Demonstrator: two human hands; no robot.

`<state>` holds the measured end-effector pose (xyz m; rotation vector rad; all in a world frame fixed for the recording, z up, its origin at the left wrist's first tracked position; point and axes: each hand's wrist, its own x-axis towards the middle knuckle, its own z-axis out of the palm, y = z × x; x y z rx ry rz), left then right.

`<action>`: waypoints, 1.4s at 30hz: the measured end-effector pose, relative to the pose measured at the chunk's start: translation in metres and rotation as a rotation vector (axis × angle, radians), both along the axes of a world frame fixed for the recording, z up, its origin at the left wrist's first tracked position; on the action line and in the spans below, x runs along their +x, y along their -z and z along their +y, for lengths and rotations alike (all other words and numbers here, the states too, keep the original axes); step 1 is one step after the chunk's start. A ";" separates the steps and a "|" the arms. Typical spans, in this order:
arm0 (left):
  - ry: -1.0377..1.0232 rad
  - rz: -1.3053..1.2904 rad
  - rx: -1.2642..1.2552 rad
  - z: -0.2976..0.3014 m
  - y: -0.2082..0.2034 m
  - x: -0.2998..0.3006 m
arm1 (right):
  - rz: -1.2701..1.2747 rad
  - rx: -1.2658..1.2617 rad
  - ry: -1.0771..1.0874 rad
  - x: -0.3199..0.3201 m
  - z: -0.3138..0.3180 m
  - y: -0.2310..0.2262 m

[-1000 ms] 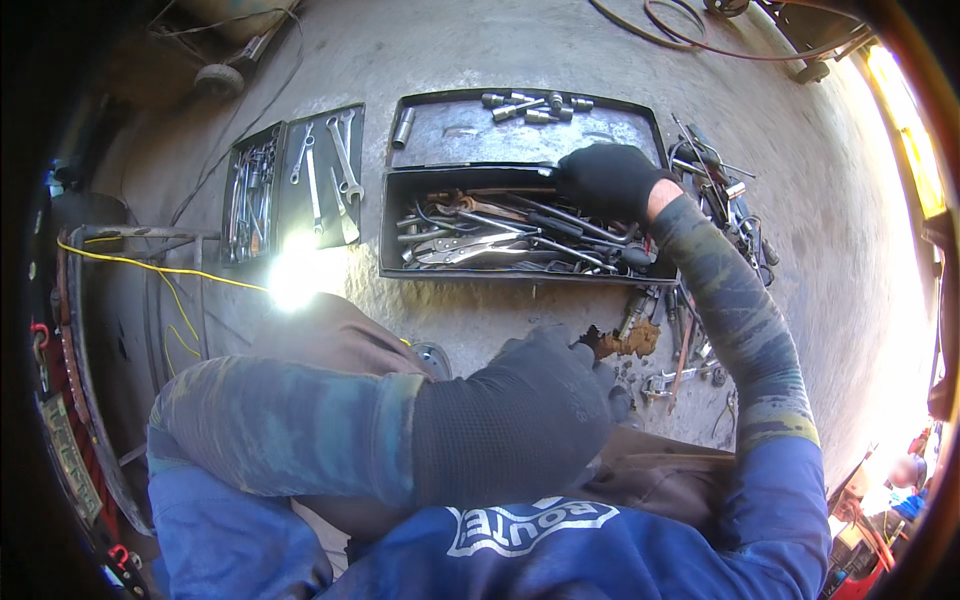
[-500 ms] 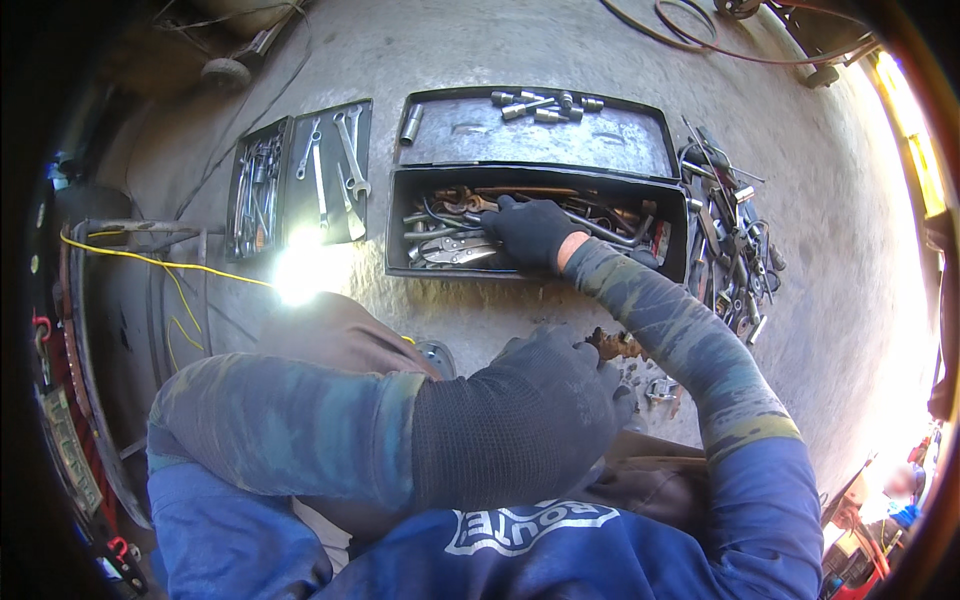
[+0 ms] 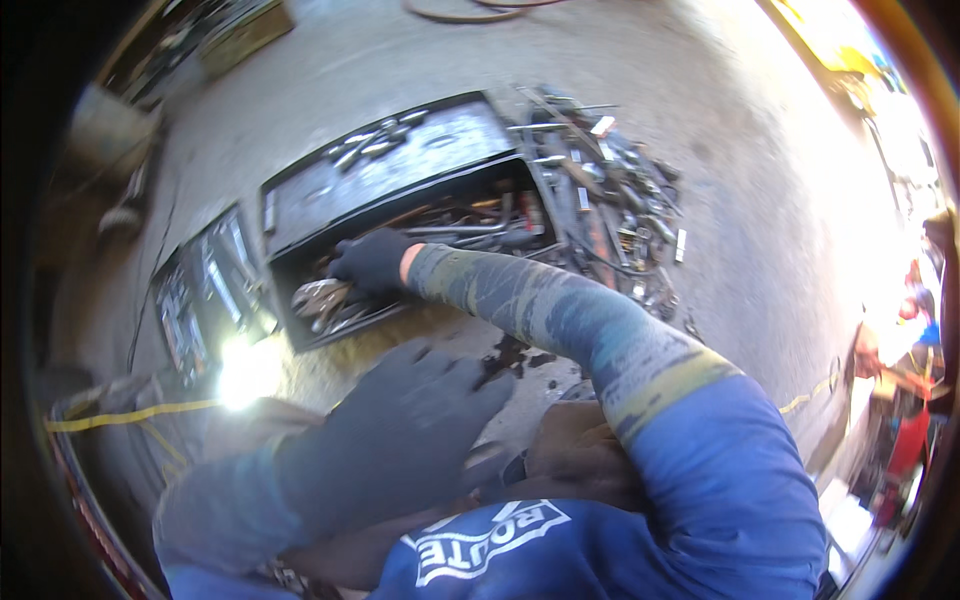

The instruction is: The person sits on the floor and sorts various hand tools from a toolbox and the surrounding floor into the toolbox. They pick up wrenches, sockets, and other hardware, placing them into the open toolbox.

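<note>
My right hand (image 3: 372,262), in a black glove, reaches down into the left part of a long dark metal toolbox (image 3: 405,322). Its fingertips are hidden among the tools, so I cannot see what they grip. Right beside it lie locking pliers (image 3: 318,298) with a bright metal body. Several wrenches and rods (image 3: 455,230) fill the rest of the box. Nearer to me, my gloved left hand (image 3: 425,415) hovers over the floor in front of the box, smeared by motion, fingers apart and with nothing visible in it.
The box's open lid (image 3: 440,137) holds several sockets (image 3: 375,142). To the left lies an open case of wrenches (image 3: 215,280), near a bright lamp (image 3: 240,372) and a yellow cord (image 3: 130,414). A heap of loose tools (image 3: 625,200) spreads on the right.
The view has swung, so everything sits further left and tilted. My right hand has moved from the box's middle toward its left end. My left hand has come forward, its fingers spreading.
</note>
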<state>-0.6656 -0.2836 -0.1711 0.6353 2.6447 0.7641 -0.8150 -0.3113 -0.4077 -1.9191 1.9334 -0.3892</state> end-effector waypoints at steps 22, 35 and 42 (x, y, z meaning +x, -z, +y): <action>0.002 -0.187 -0.132 0.002 -0.004 -0.016 | 0.155 0.662 0.551 -0.262 0.276 0.019; 0.029 -0.165 -0.174 0.006 0.018 -0.017 | 0.128 0.282 -0.019 -0.091 0.087 -0.069; 0.023 -0.217 -0.102 -0.015 -0.010 -0.010 | -0.233 0.015 0.204 -0.188 0.146 -0.062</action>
